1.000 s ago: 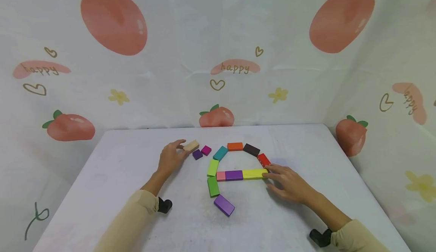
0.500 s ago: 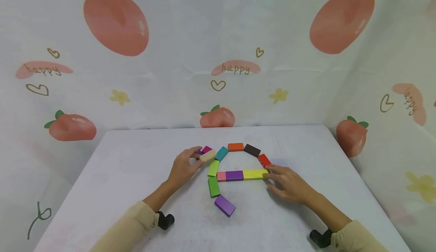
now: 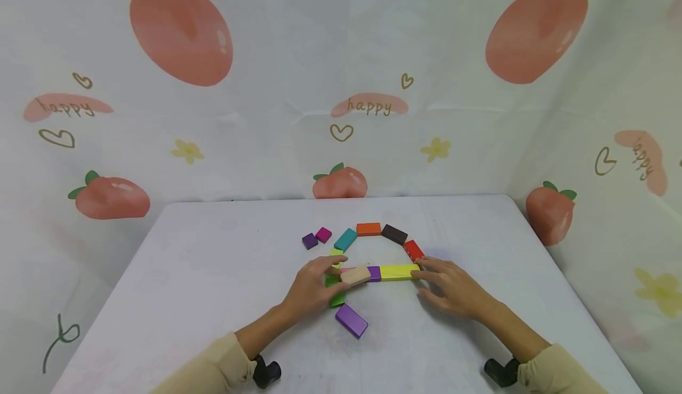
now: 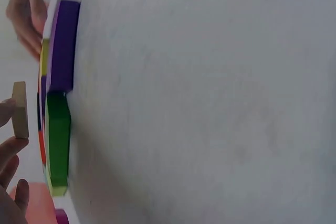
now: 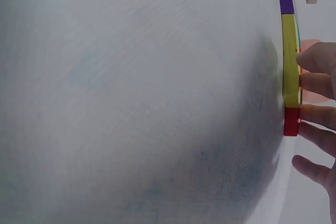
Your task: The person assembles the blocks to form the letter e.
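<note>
My left hand (image 3: 309, 283) pinches a plain wooden block (image 3: 355, 275) between thumb and fingers. In the left wrist view that wooden block (image 4: 20, 111) is held up off the table. Seen from the head, it hides most of a pink block and part of a purple block (image 3: 375, 273) in a straight row. A yellow block (image 3: 396, 272) ends this row. There my right hand (image 3: 453, 287) rests with extended fingertips at the yellow block and a red block (image 3: 413, 250). The left fingers partly cover a light green block (image 3: 335, 252) and a green block (image 3: 337, 300).
A curve of blocks goes on with a teal block (image 3: 346, 239), an orange block (image 3: 368, 229) and a dark brown block (image 3: 394, 234). A lilac block (image 3: 351, 321) lies nearer. Dark purple (image 3: 309, 241) and magenta (image 3: 323, 235) small blocks lie at back left on the white table (image 3: 213, 264).
The left hand has carried the wooden block from beside the small purple and magenta blocks rightward and nearer, to over the straight row. The right hand has stayed in place.
</note>
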Demonstrator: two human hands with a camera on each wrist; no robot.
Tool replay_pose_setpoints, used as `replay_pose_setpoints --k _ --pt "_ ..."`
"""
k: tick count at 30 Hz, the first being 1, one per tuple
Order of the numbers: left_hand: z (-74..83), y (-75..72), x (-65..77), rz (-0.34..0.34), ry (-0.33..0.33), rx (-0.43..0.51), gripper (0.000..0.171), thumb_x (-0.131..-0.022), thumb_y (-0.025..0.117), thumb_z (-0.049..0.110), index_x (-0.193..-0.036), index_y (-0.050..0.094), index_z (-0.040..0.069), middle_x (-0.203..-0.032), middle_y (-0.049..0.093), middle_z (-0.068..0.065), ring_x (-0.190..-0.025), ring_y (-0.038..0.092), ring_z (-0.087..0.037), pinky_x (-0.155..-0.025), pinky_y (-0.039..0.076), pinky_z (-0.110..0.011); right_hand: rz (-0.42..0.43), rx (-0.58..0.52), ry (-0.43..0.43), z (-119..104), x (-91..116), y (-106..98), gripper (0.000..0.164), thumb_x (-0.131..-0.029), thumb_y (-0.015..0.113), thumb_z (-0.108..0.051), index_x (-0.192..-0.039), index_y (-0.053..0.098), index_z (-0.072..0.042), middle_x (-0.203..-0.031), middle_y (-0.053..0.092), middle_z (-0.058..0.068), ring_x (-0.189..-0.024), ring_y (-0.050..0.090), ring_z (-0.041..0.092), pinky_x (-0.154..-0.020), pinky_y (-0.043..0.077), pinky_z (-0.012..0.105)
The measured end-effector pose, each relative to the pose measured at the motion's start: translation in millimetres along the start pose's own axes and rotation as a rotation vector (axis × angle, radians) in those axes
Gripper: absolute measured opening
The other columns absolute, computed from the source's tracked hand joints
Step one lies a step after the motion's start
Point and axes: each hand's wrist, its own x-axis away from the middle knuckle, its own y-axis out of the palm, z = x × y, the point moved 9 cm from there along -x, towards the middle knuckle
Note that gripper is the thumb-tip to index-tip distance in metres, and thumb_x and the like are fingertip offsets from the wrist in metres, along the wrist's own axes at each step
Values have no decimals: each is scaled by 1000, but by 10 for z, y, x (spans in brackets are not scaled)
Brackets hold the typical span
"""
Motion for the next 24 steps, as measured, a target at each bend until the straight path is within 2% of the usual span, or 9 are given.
replay_pose_setpoints --k 4,9,14,19,24 --pt "105 112 56 -42 3 -2 52 -84 82 21 -130 63 7 -101 73 1 -108 64 -16 -97 50 -46 -6 6 11 10 0 11 36 -84 77 -25 -119 74 -16 -133 63 13 -121 59 34 -95 50 56" --pt "230 234 103 -94 9 25 52 -85 81 22 -132 62 10 -117 70 -3 -100 67 -6 -98 49 -46 -1 5 6 11 1 8 37 -84 77 -26 -120 73 -16 -133 63 13 -121 60 34 -95 50 56" --pt "351 361 163 -147 28 20 53 -85 81 24 -132 62 11 -116 70 -3 -100 67 -6 -98 50 -43 6 3 -1 3 0 -2 37 -84 77 -26 -119 74 -16 -133 63 13 -121 60 34 -95 51 56" --pt "460 466 226 -200 56 53 51 -85 81 24 -132 62 12 -122 68 -2 -102 65 -3 -95 52 -32 -2 12 4 7 0 13 37 -84 77 -26 -120 73 -16 -134 63 12 -122 59 33 -94 51 56" --pt "521 521 268 -218 90 49 52 -84 81 26 -131 63 14 -111 71 1 -103 65 -5 -93 51 -30 -8 15 6 13 4 20 38 -84 77 -27 -120 73 -16 -134 62 13 -122 59 33 -95 50 56"
